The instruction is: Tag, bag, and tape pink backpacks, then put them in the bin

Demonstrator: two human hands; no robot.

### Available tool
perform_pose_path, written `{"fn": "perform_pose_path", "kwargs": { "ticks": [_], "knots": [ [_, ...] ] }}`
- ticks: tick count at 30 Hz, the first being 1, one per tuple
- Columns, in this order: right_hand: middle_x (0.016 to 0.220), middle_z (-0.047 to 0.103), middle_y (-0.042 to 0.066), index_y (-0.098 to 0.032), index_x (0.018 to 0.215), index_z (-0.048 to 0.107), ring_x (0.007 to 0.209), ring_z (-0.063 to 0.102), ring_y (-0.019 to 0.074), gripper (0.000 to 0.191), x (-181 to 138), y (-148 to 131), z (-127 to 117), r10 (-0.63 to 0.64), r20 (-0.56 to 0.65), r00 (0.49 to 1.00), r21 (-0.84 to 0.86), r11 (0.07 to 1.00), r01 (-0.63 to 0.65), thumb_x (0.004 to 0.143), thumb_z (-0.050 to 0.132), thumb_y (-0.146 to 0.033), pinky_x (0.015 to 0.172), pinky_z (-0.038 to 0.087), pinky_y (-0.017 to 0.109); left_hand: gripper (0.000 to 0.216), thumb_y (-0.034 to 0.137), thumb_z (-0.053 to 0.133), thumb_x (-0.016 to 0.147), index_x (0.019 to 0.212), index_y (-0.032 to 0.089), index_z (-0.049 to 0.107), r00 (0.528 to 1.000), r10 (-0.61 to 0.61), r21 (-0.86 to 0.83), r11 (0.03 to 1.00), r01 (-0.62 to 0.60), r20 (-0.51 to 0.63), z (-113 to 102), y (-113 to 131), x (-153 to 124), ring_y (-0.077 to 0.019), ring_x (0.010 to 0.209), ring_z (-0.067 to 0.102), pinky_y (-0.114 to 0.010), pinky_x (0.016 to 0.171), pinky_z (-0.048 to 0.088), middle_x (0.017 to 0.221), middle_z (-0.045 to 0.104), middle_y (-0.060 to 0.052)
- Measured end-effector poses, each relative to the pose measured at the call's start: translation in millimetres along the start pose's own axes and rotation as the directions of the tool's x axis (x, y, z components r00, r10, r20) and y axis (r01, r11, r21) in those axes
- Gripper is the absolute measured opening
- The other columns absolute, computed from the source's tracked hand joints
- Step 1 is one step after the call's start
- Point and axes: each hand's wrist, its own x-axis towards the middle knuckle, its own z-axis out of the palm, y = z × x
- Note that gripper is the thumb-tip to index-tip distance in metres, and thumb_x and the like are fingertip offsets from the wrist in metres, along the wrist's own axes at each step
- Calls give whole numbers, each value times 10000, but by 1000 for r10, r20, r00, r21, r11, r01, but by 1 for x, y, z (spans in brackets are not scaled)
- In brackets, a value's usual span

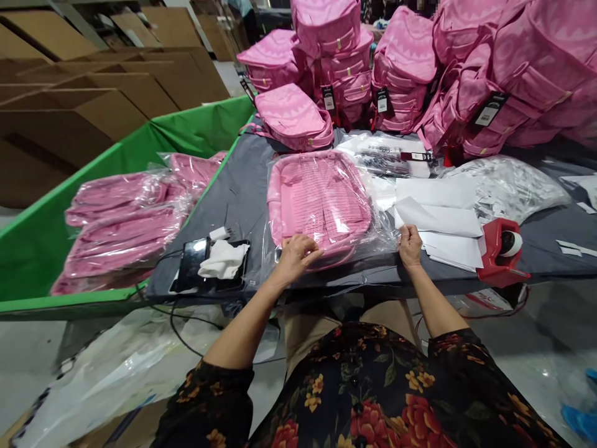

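A pink backpack (321, 199) lies flat on the grey table (242, 199), inside a clear plastic bag (380, 227). My left hand (298, 252) rests on the bag's near end, fingers bent, pressing the plastic over the backpack's bottom. At the bag's near right corner, my right hand (410, 244) pinches the plastic edge. Right beside that hand lies a stack of white paper sheets (443, 218).
A red tape dispenser (501, 252) stands right of the sheets. A phone with a white cloth (209, 264) lies at the left edge. Bagged pink backpacks (125, 224) fill a green bin (32, 249). Unbagged pink backpacks (466, 68) pile up at the back. Cardboard boxes (93, 93) stand far left.
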Motion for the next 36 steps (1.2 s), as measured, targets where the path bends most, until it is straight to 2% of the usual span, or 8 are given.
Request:
{"fn": "perform_pose_path", "kwargs": {
  "ticks": [4, 10, 15, 19, 24, 27, 34, 36],
  "knots": [
    [738, 605, -10, -233, 854, 558, 703, 563, 158, 439, 5, -5, -8, -122, -46, 991, -39, 992, 121, 949, 501, -658, 713, 480, 297, 226, 401, 602, 981, 868, 213, 659, 1000, -21, 52, 998, 21, 4, 0, 9, -14, -205, 897, 610, -405, 979, 371, 898, 715, -23],
    [657, 536, -40, -228, 879, 553, 556, 462, 124, 489, 7, -9, -4, 48, 29, 998, 240, 969, -53, 866, 601, -714, 505, 374, 258, 221, 393, 597, 995, 883, 205, 627, 999, -34, 63, 997, 33, 10, 2, 14, -16, -187, 823, 612, -392, 966, 367, 882, 716, -13],
    [694, 572, -35, -219, 875, 566, 558, 470, 105, 550, 5, -5, -4, 109, 23, 994, 345, 932, -110, 766, 685, -745, 491, 359, 239, 191, 381, 680, 950, 1036, 218, 631, 999, -50, 114, 992, 49, 2, 6, 15, -19, -215, 879, 637, -384, 941, 373, 859, 706, -7],
    [730, 594, -28, -220, 893, 566, 589, 498, 109, 564, 1, -5, -7, 125, 19, 992, 385, 915, -123, 744, 705, -745, 518, 396, 241, 167, 330, 687, 943, 1026, 207, 611, 995, -96, 122, 988, 95, -4, 12, 13, -22, -189, 743, 619, -357, 886, 389, 719, 627, 38],
    [761, 588, -35, -228, 909, 542, 619, 512, 109, 561, -2, -4, -10, 113, 6, 994, 444, 890, -104, 734, 727, -728, 554, 426, 238, 166, 332, 693, 935, 857, 201, 627, 998, -35, 169, 985, 44, -56, 10, 13, -24, -215, 874, 619, -372, 896, 393, 851, 653, -19],
    [762, 585, -36, -232, 907, 537, 620, 512, 109, 546, -4, -3, -11, 87, -13, 996, 427, 901, -73, 758, 704, -731, 561, 425, 238, 146, 319, 648, 964, 881, 203, 619, 997, 36, 117, 993, -28, -68, 8, 15, -25, -219, 981, 622, -377, 935, 392, 988, 686, -44],
    [849, 666, 4, -224, 887, 555, 655, 529, 109, 527, -8, -4, -13, 70, -59, 996, 438, 898, -37, 767, 717, -710, 573, 411, 226, 202, 331, 559, 1010, 850, 209, 569, 996, 84, 63, 995, -82, -29, 10, 10, -30, -169, 766, 594, -350, 900, 407, 816, 673, 2],
    [863, 688, 14, -222, 890, 558, 662, 536, 111, 516, -9, -5, -13, 64, -57, 996, 429, 903, -34, 781, 705, -704, 585, 416, 229, 180, 363, 591, 996, 902, 210, 598, 996, 90, 97, 991, -88, -24, 12, 12, -32, -187, 823, 616, -359, 918, 409, 869, 689, -14]
  ]
}}
